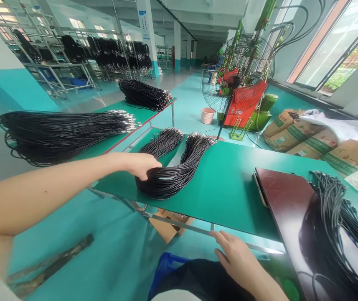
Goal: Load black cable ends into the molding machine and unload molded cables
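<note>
My left hand (144, 165) reaches across to the green table, its fingers closed round the bend of a bundle of black cables (172, 179). That bundle curves away to shiny metal ends at the far side. Just behind it lies a second cable bundle (161, 144), partly hidden by my hand. Close to my body, my right hand (233, 255) is at the table's front edge, holding nothing, with the thumb apart from the fingers. Whether its fingertips touch the edge I cannot tell.
A dark red board (279, 188) carries more black cables (332, 200) at right. On another green table at left lie a long cable bundle (62, 131) and a smaller one (144, 94). Beyond stand a fan (233, 81) and paper sacks (316, 138). A cardboard box (166, 225) sits below.
</note>
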Available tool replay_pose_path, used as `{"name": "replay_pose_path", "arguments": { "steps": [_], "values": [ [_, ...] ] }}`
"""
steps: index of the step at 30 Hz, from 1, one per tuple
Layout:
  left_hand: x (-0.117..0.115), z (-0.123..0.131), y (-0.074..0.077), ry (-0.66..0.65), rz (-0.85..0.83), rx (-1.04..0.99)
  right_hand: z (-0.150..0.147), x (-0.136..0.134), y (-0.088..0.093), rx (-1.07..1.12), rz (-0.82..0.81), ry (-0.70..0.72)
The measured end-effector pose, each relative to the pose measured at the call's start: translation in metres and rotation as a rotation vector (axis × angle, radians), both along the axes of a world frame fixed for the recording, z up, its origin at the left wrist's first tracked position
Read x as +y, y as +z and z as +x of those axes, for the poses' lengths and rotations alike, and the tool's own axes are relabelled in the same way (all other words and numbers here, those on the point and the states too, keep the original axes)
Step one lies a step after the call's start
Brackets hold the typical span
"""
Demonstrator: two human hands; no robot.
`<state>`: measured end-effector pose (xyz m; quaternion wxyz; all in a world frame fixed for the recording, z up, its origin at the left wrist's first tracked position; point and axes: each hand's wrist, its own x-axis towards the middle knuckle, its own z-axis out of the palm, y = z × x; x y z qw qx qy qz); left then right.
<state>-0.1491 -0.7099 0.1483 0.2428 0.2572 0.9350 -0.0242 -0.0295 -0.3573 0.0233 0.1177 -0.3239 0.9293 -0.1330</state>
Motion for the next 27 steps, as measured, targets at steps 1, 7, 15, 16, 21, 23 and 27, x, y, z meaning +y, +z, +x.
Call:
{"name": "replay_pose_path", "arguments": {
  "steps": [1, 7, 15, 16, 21, 23, 27],
  "values": [
    [0.002, -0.003, 0.005, -0.01, 0.015, -0.015, 0.001, 0.002, 0.0, 0.001, -0.002, -0.007],
    [0.006, -0.04, 0.055, 0.073, 0.031, -0.113, -0.002, 0.013, 0.001, -0.025, -0.042, -0.087],
    [0.009, -0.082, 0.116, 0.171, 0.114, -0.074, -0.042, -0.017, 0.029, -0.593, -0.636, -0.302],
    [0.012, -0.083, 0.116, 0.158, 0.114, -0.076, -0.051, -0.03, 0.034, -0.731, -0.801, -0.342],
    [0.032, -0.071, 0.09, -0.022, 0.116, -0.164, -0.108, -0.111, 0.048, -1.211, -1.696, -0.406],
    [0.035, -0.057, 0.071, -0.08, 0.095, -0.181, -0.127, -0.136, 0.054, -1.265, -1.896, -0.478],
    [0.045, -0.028, 0.039, -0.023, 0.236, -0.114, -0.145, -0.155, 0.069, -1.324, -1.955, -0.657]
  ]
}}
